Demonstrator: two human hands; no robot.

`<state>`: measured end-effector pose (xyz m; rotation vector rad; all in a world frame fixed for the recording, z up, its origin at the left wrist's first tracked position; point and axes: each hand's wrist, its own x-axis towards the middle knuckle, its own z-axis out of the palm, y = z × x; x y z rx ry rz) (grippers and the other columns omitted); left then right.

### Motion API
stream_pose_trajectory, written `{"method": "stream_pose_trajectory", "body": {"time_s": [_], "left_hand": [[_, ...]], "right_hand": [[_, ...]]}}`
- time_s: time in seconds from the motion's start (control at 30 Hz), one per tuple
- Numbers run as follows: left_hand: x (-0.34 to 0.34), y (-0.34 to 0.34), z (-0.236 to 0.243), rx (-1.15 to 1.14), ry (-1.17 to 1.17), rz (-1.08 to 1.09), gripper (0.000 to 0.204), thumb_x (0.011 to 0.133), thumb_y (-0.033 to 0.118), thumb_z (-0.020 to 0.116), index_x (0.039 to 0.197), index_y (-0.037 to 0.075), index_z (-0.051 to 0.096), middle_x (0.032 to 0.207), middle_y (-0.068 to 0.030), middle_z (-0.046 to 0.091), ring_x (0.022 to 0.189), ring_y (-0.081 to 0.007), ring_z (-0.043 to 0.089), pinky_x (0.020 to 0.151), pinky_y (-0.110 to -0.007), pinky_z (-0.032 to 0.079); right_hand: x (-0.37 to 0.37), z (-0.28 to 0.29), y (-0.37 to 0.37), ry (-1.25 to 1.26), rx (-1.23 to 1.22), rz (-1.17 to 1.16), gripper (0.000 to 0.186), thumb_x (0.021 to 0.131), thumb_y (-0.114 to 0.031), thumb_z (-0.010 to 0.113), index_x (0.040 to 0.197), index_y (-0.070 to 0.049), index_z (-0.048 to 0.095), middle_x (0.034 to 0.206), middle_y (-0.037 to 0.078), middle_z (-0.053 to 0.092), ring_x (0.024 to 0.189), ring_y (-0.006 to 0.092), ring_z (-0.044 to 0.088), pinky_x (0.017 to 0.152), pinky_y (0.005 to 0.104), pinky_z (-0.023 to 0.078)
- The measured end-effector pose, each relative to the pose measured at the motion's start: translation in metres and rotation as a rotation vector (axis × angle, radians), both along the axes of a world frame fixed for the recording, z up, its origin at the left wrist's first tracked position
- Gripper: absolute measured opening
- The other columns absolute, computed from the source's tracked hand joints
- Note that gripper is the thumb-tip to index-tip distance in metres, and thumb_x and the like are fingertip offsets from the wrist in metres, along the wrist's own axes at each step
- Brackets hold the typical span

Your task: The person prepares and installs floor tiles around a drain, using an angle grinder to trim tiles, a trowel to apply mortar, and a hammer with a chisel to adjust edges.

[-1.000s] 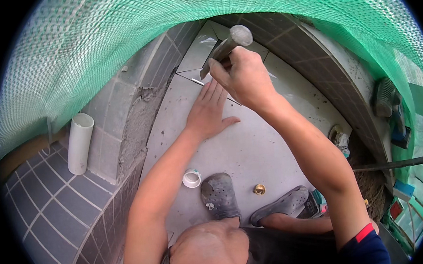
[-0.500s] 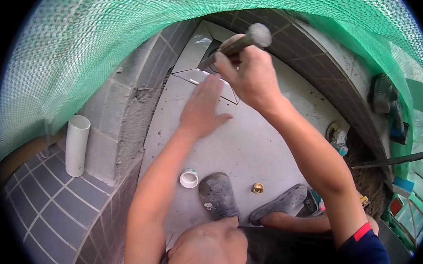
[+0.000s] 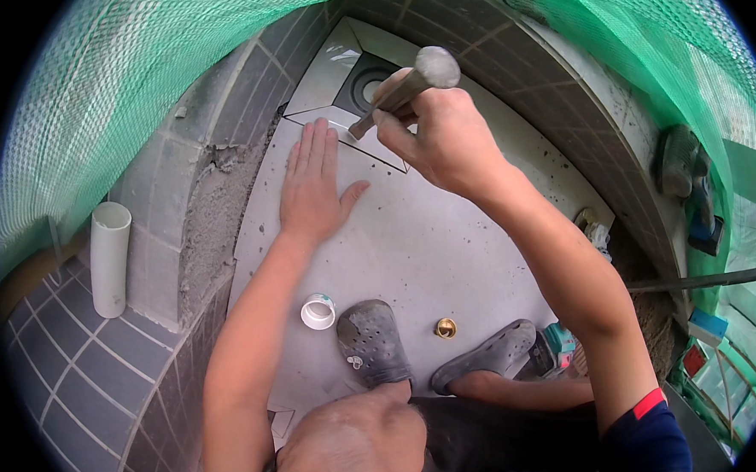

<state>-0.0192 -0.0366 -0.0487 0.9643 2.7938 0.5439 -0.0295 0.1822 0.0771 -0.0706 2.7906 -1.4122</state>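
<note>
My left hand (image 3: 309, 188) lies flat with its fingers stretched out on the large pale floor tile (image 3: 395, 244), its fingertips at the seam of a cut tile strip. My right hand (image 3: 441, 134) is closed round a hammer (image 3: 409, 87), its rounded grey head up and the narrow end of its shaft down at the tile strip (image 3: 338, 123). Beyond this strip is a dark grey square with a round recess, a floor drain (image 3: 360, 85), framed by mitred pale tile pieces. The hammer and my right hand partly cover the drain.
A white pipe cap (image 3: 318, 312) and a brass ring (image 3: 445, 327) lie near my shoes. At left, a white pipe (image 3: 111, 260) stands on a dark tiled ledge. A teal power tool (image 3: 558, 346) sits by my right foot. Green netting (image 3: 172, 67) hangs overhead; low tiled walls flank the floor.
My left hand has slid left along the tile, away from the hammer. The hammer's narrow end has come down onto the tile strip, and more of the drain shows. The view has shifted slightly.
</note>
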Motion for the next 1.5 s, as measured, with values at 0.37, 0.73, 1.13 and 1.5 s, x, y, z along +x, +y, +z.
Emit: {"method": "stream_pose_trajectory", "body": {"time_s": [0.37,0.73,1.13,1.5], "left_hand": [[-0.032,0.014,-0.004,0.203,0.068,-0.034,0.057,0.094,0.017,0.068,0.145,-0.002,0.051,0.154,-0.0204,0.047,0.145,-0.0388,0.042,0.121,-0.049,0.032],[-0.048,0.027,-0.014,0.302,0.054,-0.068,0.039,0.096,0.008,0.062,0.134,0.004,0.064,0.142,-0.0172,0.061,0.136,-0.0379,0.053,0.115,-0.046,0.042],[-0.050,0.026,-0.017,0.300,0.074,-0.076,0.038,0.095,0.007,0.062,0.133,0.003,0.064,0.142,-0.0149,0.061,0.137,-0.0341,0.053,0.116,-0.045,0.042],[0.029,0.023,-0.002,0.069,-0.114,-0.138,0.072,0.096,0.027,0.064,0.155,-0.005,0.035,0.165,-0.0218,0.031,0.155,-0.0369,0.025,0.126,-0.050,0.022]], "right_hand": [[0.002,0.009,0.013,-0.040,-0.086,-0.175,0.021,0.088,-0.015,0.069,0.086,0.005,0.069,0.077,0.021,0.072,0.071,0.0354,0.072,0.067,0.0406,0.057],[0.002,-0.005,0.013,-0.072,0.023,-0.109,0.026,0.085,-0.016,0.070,0.079,0.008,0.065,0.071,0.027,0.066,0.071,0.0438,0.068,0.066,0.0448,0.056],[0.004,-0.010,0.007,-0.049,-0.029,-0.155,0.031,0.087,-0.019,0.070,0.074,0.008,0.060,0.067,0.025,0.065,0.067,0.0417,0.067,0.064,0.0447,0.055],[-0.001,0.013,0.006,-0.007,-0.109,-0.224,0.026,0.089,-0.017,0.069,0.080,0.006,0.070,0.070,0.021,0.070,0.065,0.0347,0.070,0.066,0.0404,0.056]]}}
